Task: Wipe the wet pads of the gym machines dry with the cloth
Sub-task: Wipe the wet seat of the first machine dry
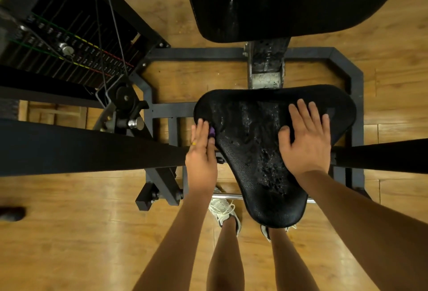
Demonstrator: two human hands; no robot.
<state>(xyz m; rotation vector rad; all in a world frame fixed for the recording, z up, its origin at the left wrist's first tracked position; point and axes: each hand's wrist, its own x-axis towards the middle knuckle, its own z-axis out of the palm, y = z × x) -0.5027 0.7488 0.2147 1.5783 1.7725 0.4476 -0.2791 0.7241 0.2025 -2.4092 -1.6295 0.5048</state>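
Observation:
A black triangular seat pad [252, 151] of a gym machine lies below me, with water drops and wet streaks over its middle. My right hand [305, 137] rests flat on the pad's right side, fingers spread. My left hand [201, 151] is at the pad's left edge, and a small bit of purple cloth [212, 132] shows under its fingers. Most of the cloth is hidden by the hand. A black back pad [278, 0] stands above the seat, with wet streaks on it.
The dark steel frame [356, 82] surrounds the seat on a wooden floor. A weight stack [69, 52] with cables stands at upper left. Black padded arms cross at left [81, 149] and right [382, 154]. My legs and white shoes [222, 212] are under the seat's tip.

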